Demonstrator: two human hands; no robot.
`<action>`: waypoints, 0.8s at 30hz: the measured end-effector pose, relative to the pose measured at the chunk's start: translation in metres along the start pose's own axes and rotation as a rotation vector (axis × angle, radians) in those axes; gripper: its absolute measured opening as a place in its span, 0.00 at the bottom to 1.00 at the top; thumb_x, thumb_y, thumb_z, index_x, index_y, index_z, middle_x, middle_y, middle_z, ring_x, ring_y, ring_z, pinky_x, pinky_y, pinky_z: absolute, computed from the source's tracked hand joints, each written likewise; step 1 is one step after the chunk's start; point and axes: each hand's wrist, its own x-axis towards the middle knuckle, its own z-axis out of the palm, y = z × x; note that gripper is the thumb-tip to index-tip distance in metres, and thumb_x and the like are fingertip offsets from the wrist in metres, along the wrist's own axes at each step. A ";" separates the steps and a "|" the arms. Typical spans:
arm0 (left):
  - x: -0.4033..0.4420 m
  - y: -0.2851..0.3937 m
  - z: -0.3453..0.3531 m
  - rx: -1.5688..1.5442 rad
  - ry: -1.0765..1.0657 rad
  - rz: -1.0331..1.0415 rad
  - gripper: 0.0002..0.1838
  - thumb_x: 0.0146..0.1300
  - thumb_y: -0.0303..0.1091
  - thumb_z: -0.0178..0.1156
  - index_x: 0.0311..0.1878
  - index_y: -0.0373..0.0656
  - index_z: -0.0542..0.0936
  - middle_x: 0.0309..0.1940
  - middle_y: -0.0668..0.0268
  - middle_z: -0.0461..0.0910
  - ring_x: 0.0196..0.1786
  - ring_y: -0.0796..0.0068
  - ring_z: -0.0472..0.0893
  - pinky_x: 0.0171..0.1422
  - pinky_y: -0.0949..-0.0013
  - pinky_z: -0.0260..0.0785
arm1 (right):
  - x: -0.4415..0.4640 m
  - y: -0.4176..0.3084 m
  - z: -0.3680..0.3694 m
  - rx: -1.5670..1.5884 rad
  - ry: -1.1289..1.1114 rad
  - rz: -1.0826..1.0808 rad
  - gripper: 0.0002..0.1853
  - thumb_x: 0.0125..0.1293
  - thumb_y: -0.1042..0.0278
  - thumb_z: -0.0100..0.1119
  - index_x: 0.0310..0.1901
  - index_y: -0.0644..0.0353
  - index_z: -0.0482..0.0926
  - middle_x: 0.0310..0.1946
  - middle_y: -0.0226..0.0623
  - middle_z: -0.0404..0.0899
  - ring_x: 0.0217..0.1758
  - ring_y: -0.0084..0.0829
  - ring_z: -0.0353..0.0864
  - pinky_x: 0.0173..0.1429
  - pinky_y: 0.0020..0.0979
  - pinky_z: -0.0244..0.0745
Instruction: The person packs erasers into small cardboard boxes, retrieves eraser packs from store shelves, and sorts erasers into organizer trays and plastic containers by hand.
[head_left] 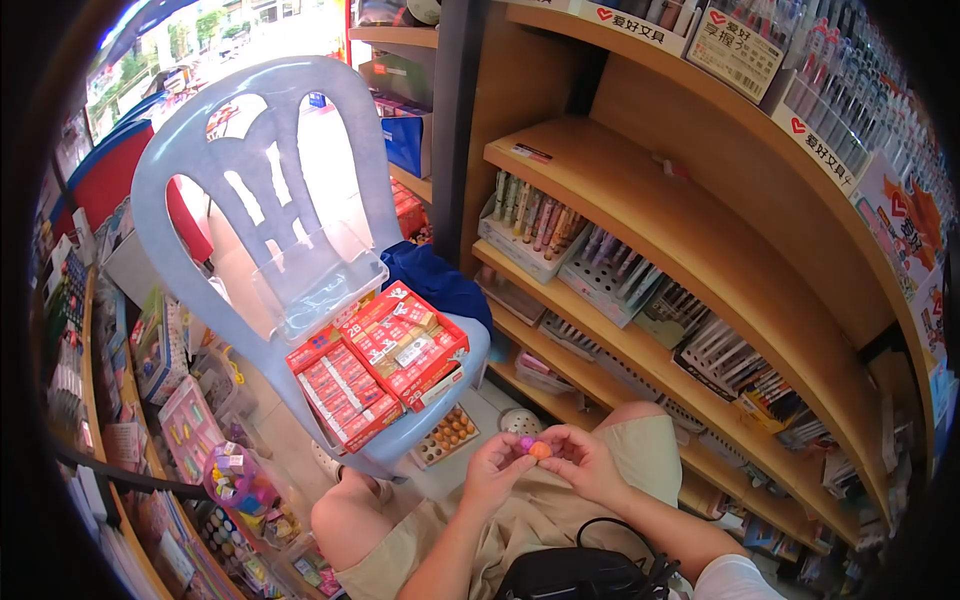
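Observation:
My left hand and my right hand meet above my lap, fingertips pinched round a small orange and purple object. Its exact kind is too small to tell. In front of them stands a blue-grey plastic chair. On its seat lie two open red boxes, one filled with small red packs and the other with packs and a pale label. A clear plastic lid leans behind the boxes, beside dark blue cloth.
Wooden shelves with pens and boxes rise at the right. A tray of round brown items lies on the floor by the chair. Stationery and a purple basket crowd the left. A black bag rests on my lap.

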 end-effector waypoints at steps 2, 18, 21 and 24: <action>0.002 0.004 0.003 0.042 -0.010 -0.042 0.11 0.59 0.23 0.58 0.45 0.36 0.72 0.40 0.65 0.77 0.43 0.78 0.77 0.50 0.75 0.69 | 0.001 0.005 -0.004 0.137 0.011 0.018 0.17 0.59 0.81 0.57 0.50 0.65 0.71 0.43 0.33 0.76 0.44 0.21 0.76 0.49 0.23 0.72; 0.004 0.005 0.012 -0.015 -0.008 -0.083 0.10 0.59 0.24 0.59 0.44 0.36 0.74 0.40 0.66 0.78 0.42 0.79 0.77 0.50 0.76 0.69 | -0.004 0.010 -0.011 0.186 0.016 0.057 0.17 0.59 0.82 0.57 0.51 0.64 0.70 0.45 0.33 0.75 0.46 0.22 0.75 0.52 0.24 0.72; 0.003 0.006 0.011 0.006 -0.017 -0.073 0.10 0.59 0.24 0.59 0.44 0.37 0.74 0.40 0.66 0.78 0.42 0.80 0.76 0.50 0.77 0.68 | -0.004 0.016 -0.012 0.092 -0.003 0.040 0.17 0.60 0.81 0.57 0.51 0.64 0.70 0.44 0.32 0.75 0.46 0.20 0.74 0.52 0.23 0.72; 0.002 0.007 0.010 0.033 -0.020 -0.075 0.10 0.59 0.24 0.59 0.44 0.37 0.74 0.40 0.67 0.78 0.43 0.81 0.76 0.50 0.77 0.68 | -0.005 0.017 -0.013 0.002 -0.011 0.036 0.16 0.60 0.79 0.58 0.51 0.63 0.70 0.43 0.30 0.75 0.44 0.18 0.73 0.50 0.22 0.71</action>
